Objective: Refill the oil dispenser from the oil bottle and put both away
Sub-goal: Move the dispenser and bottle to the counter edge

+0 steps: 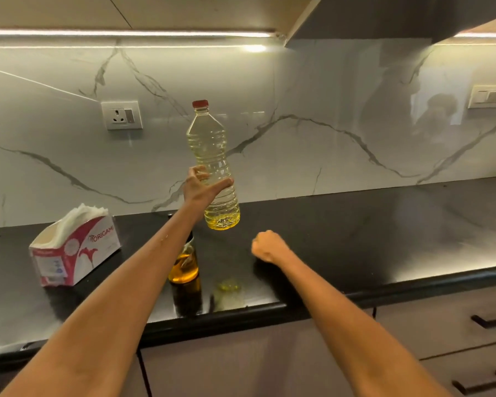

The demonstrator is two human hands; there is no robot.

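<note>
You held the oil bottle (212, 164) up off the table (341, 239) in your left hand (196, 186).

Your left fingers (222, 183) were curled round the lower half of the clear bottle, which carried its red cap (200, 103) and leaned slightly left at the top, in front of the marble backsplash (312, 133). Only a shallow pool of yellow oil sat in its base. The glass oil dispenser (185, 265) stood on the black table below your left forearm, near the front edge, holding amber oil; its top was hidden by your arm. Your right hand (267, 246) hovered over the table to the right of the dispenser, fingers balled into a fist and gripping nothing. An opened tissue box (75, 250) sat on the table to the left, well apart from the dispenser.
</note>
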